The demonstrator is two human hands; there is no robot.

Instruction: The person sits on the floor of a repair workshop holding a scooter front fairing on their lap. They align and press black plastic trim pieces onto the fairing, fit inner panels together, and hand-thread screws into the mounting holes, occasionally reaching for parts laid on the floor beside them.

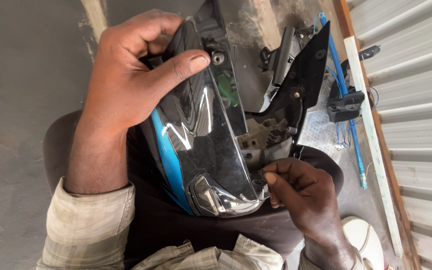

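A glossy black body panel (206, 125) with a blue stripe and a clear lamp lens at its near end rests on my lap. My left hand (131, 75) grips the panel's far end, thumb pressed beside a round screw hole (218, 57). My right hand (301, 192) pinches the panel's near right edge next to the lens, fingertips closed at a small fastener spot; whether they hold a loose part is hidden. A matt black inner panel (303, 75) with brackets stands behind the glossy one.
A blue cable (348, 115) with thin wires and a small black switch box (345, 106) lie on the concrete floor to the right. A corrugated metal wall (416, 125) runs along the right edge. A white rounded object (363, 237) sits at the lower right.
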